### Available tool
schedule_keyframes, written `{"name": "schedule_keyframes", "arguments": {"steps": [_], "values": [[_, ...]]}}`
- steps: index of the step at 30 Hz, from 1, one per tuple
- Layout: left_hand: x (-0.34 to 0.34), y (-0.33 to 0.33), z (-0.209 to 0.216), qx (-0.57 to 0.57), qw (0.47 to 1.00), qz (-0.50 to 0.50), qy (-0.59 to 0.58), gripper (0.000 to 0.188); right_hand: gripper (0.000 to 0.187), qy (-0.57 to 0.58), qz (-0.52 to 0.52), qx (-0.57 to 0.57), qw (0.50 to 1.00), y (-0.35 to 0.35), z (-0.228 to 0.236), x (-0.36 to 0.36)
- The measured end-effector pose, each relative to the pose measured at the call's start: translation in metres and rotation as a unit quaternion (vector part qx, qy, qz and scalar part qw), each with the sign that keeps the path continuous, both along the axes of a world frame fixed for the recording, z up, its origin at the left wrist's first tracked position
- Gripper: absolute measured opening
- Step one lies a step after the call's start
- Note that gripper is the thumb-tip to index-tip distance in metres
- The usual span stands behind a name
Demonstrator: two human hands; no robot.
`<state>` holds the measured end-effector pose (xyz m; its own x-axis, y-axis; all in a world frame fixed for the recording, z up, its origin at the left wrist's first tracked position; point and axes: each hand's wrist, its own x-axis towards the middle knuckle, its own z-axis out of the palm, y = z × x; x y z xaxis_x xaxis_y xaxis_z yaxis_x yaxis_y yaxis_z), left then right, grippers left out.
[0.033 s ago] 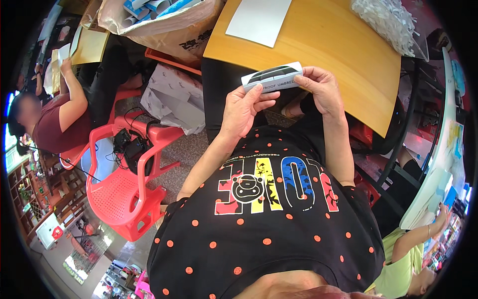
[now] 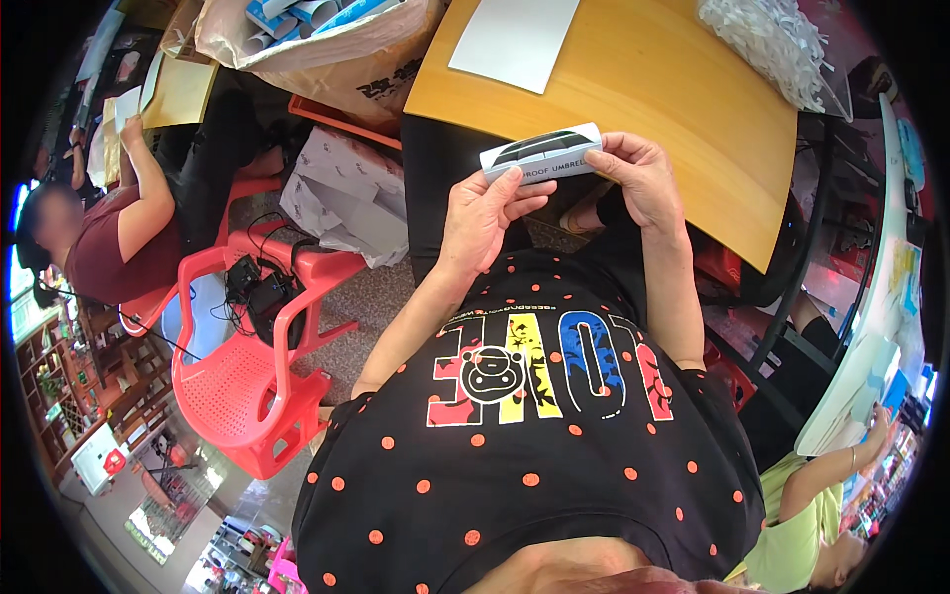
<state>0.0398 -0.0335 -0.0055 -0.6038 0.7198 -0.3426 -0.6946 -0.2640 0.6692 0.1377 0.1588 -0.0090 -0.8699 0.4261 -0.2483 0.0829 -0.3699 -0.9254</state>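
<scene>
Between both hands I hold a small, curved piece of printed card (image 2: 550, 170), light grey with a black umbrella-like picture and dark lettering. It bends like a sleeve, and whether its back is closed I cannot see. My left hand (image 2: 482, 216) pinches its left end, thumb on the front and the other fingers curled below. On the right end, the thumb of my right hand (image 2: 640, 181) presses the front face while its fingers go behind. The card is held just off the near edge of the yellow wooden table (image 2: 633, 119), above my lap.
A white sheet (image 2: 515, 40) and a clear container of white paper strips (image 2: 767, 45) lie on the table. To the left stand a large sack (image 2: 327, 74) with blue-and-white rolls, a white bag (image 2: 341, 198) and a red plastic chair (image 2: 233, 386) bearing black cables. People sit at both sides.
</scene>
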Motion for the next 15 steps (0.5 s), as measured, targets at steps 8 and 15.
{"name": "schedule_keyframes", "arguments": {"steps": [8,15], "values": [[-0.0011,-0.0038,-0.0021,-0.024,0.997,0.015,0.074,0.028,0.018,-0.022,-0.003,-0.003,1.000,-0.0080,-0.0060,0.0041],[-0.0025,-0.0044,-0.0048,-0.020,0.997,0.025,0.070,0.027,0.017,-0.023,-0.005,-0.005,1.000,-0.0102,-0.0074,0.0025]]}}
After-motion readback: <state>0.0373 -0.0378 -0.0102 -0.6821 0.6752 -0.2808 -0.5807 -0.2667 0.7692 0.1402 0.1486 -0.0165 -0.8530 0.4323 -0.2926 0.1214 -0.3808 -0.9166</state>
